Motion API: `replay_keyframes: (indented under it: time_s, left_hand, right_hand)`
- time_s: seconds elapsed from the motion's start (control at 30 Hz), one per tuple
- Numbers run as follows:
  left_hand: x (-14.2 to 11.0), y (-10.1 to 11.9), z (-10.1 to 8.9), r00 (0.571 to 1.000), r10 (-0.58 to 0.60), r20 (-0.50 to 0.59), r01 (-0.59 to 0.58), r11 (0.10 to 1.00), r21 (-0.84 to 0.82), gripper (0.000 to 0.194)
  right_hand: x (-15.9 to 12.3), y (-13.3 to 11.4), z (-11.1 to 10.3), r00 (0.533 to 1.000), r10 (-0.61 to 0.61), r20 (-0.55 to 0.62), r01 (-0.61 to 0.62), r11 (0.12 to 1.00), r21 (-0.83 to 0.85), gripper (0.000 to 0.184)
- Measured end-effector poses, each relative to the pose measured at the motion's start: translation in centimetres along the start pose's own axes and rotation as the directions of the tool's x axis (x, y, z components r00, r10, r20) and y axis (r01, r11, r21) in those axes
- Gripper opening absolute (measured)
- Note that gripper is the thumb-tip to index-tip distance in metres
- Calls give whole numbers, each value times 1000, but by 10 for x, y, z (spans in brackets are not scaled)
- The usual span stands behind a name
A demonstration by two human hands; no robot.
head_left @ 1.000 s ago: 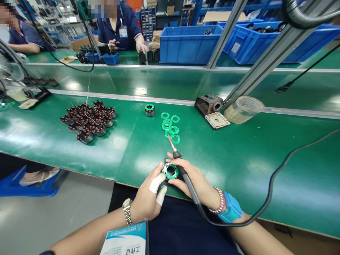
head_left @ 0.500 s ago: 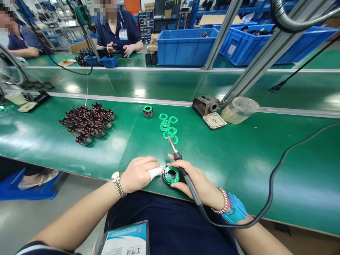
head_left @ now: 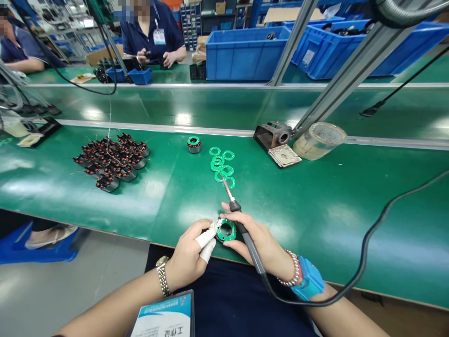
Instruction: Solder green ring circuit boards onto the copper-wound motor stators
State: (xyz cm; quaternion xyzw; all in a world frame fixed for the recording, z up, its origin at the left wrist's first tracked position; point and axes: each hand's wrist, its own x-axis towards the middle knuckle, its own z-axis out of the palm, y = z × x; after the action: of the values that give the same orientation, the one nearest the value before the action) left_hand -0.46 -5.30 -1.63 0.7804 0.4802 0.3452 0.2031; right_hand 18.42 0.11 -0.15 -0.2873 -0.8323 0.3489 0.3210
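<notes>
Being steadied near the front edge of the green desk (head_left: pixel 298 224), a ring-shaped green circuit board (head_left: pixel 225 230) is being held between the person's two hands. Its rim is being pinched by the left hand (head_left: pixel 189 250), whose white-capped fingertips (head_left: pixel 201 241) are being pressed against the board's left side, while the right hand (head_left: pixel 256 238) is being closed around the black grip of a soldering iron (head_left: pixel 250 248), with its lower fingers resting just against the board's near edge. The iron's bare tip is being pointed forward, away from the board, so no joint is being touched at this moment. Judging by this hold, the step in hand appears to be soldering on the board, with the board being positioned for a joint. The next move seems to call for the tip being lowered onto a pad while the board is held firmly. Further up the desk, a heap of wired coils (head_left: pixel 112 161), loose green ring boards (head_left: pixel 220 166) and a single coil capped with a board (head_left: pixel 194 144) are being left untouched, and the iron's cable (head_left: pixel 364 248) is being trailed off to the right.
</notes>
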Motion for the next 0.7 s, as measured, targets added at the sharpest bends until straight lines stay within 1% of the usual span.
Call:
replay_keyframes:
  time_s: [0.1, 0.2, 0.27, 0.3, 0.33, 0.37, 0.43, 0.5, 0.53, 0.6, 0.63, 0.7]
  left_hand:
    - [-2, 3, 0, 994, -112, 13, 113, 988, -105, 35]
    - [-2, 3, -2, 974, -223, 40, 226, 955, -192, 30]
    - [-2, 3, -3, 967, -253, 32, 254, 949, -188, 30]
    - [-2, 2, -5, 970, -240, 24, 241, 957, -164, 30]
    - [-1, 1, -6, 980, -199, 13, 199, 972, -127, 29]
    - [0, 0, -7, 991, -135, -4, 134, 988, -81, 28]
    - [5, -3, -10, 998, 38, -44, -37, 999, 25, 23]
    - [10, -7, -14, 978, 200, -59, -193, 975, 115, 22]
    - [12, -9, -16, 966, 253, -56, -242, 959, 146, 23]
    - [17, -11, -19, 951, 306, -44, -294, 939, 181, 23]
    - [18, -11, -19, 949, 312, -41, -299, 935, 191, 22]
    - [22, -10, -17, 957, 289, -42, -274, 939, 208, 18]
  right_hand:
    - [5, 2, -4, 999, -12, 35, 11, 1000, 10, 41]
    - [6, 1, -10, 1000, 13, 1, -13, 1000, -29, 41]
    - [4, -1, -13, 1000, 22, -6, -22, 998, -62, 41]
    - [3, -2, -13, 1000, 25, 2, -24, 997, -74, 40]
    - [1, -3, -13, 1000, 28, 11, -27, 996, -81, 40]
    - [0, -4, -13, 999, 31, 15, -30, 996, -85, 39]
    - [-1, -4, -12, 999, 42, 14, -41, 996, -83, 38]
    - [-1, -3, -12, 999, 44, 22, -43, 996, -75, 38]
    - [0, -3, -12, 999, 43, 26, -41, 996, -74, 38]
    - [1, -2, -12, 999, 39, 31, -36, 996, -75, 37]
    - [1, -2, -13, 999, 35, 30, -33, 997, -76, 37]
    - [1, -2, -12, 999, 26, 22, -24, 997, -78, 36]
